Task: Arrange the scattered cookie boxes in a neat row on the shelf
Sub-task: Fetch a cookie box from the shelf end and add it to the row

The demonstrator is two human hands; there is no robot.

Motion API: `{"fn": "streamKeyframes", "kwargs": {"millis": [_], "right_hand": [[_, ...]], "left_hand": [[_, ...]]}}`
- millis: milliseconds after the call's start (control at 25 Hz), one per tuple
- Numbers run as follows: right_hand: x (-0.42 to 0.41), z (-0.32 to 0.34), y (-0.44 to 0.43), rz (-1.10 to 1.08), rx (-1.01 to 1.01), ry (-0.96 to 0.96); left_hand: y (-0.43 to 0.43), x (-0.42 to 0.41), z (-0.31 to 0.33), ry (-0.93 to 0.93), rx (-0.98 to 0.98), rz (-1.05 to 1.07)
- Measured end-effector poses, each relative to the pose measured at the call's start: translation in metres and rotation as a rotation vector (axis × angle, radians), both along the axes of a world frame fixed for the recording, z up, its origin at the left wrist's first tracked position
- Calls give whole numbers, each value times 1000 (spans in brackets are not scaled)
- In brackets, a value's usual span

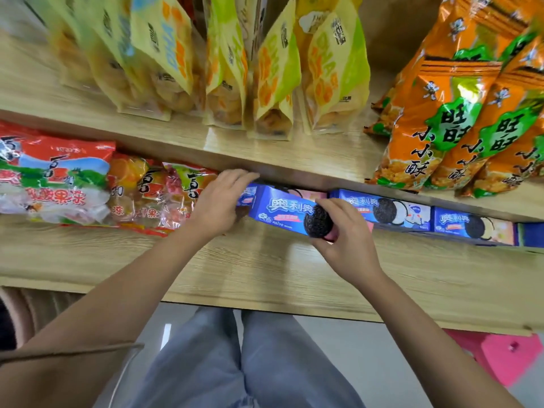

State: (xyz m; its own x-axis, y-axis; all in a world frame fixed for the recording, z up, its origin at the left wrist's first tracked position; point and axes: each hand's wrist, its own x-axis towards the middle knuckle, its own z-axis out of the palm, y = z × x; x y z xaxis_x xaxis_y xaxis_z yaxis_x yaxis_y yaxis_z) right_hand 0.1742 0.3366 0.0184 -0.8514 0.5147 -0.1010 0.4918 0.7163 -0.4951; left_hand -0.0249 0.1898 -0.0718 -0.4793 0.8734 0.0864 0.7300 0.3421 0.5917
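Note:
A blue cookie box (281,212) with a black sandwich cookie printed on it stands on the lower wooden shelf (265,269), under the upper shelf's edge. My left hand (219,201) grips its left end, fingers over the top. My right hand (346,234) holds its right end, thumb and fingers around the corner. To the right, two more blue cookie boxes (391,212) (474,226) stand side by side along the back. Another blue box (531,234) shows at the right edge.
Red jelly bags (56,178) (164,198) lie on the lower shelf left of my left hand. The upper shelf (294,154) carries yellow-green pouches (273,78) and orange snack bags (459,119). A pink stool (509,357) stands on the floor at lower right.

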Motion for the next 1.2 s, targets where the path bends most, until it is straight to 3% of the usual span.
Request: {"fn": "streamKeyframes", "kwargs": {"millis": [120,240,400,560,640,720,800,920,960,1080,1200], "right_hand": [[-32,-4,-8,27,-13,23],[-58,-21,-10,61,-18,-27],[-69,-41,-8,83,51,-127],[-69,-51,-11,102,272,-125],[-65,-52,-17,27,372,-74],[-50,-55,-29,-136,348,-8],[-30,-58,-50,-466,47,136],[-20,-64,-52,-1186,-763,413],[-19,-66,-43,-1308,-959,459],[-23,-70,-15,-1297,-1236,445],[-36,-68,-6,-1238,-1320,504]], "left_hand": [[-25,-4,12,-564,197,382],[-40,-5,29,-972,263,447],[-38,-3,35,-1040,26,375],[-25,2,19,-994,-117,476],[-20,4,17,-939,-159,530],[-16,7,16,-965,-156,528],[-15,9,15,-1002,-151,539],[-12,15,15,-1032,-156,587],[-10,18,18,-1036,-147,602],[0,23,19,-1071,-44,658],[6,20,20,-1091,27,734]]}}
